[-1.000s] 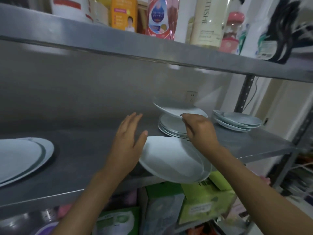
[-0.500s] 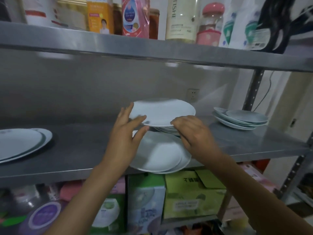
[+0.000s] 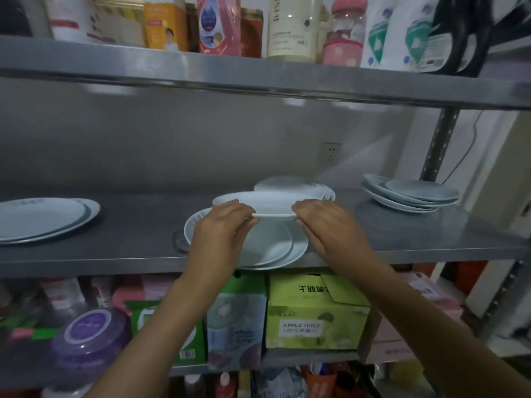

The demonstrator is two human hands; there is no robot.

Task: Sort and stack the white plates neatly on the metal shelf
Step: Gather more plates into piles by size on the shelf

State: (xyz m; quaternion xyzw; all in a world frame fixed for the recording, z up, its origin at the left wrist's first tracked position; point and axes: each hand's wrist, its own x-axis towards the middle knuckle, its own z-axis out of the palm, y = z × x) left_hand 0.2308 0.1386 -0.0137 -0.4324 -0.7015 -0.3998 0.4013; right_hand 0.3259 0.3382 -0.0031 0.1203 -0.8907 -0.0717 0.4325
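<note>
You hold one white plate (image 3: 260, 203) level above the metal shelf (image 3: 402, 239): your left hand (image 3: 219, 234) pinches its rim at 9 o'clock, your right hand (image 3: 330, 225) at 3 o'clock. Under it lies a stack of two plates (image 3: 275, 248); another plate stack (image 3: 290, 183) sits at 12 o'clock.

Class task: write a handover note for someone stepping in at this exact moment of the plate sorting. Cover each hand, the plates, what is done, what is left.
Left hand and right hand: both grip the near rim of one white plate, held above the shelf.
Directly below: front pile, two plates showing, slightly offset.
Behind: rear stack.
Far left: large plates. Far right: loose tilted stack.
Done: plate lifted.
Left: set it down on a pile, square up front pile and right stack.
</note>
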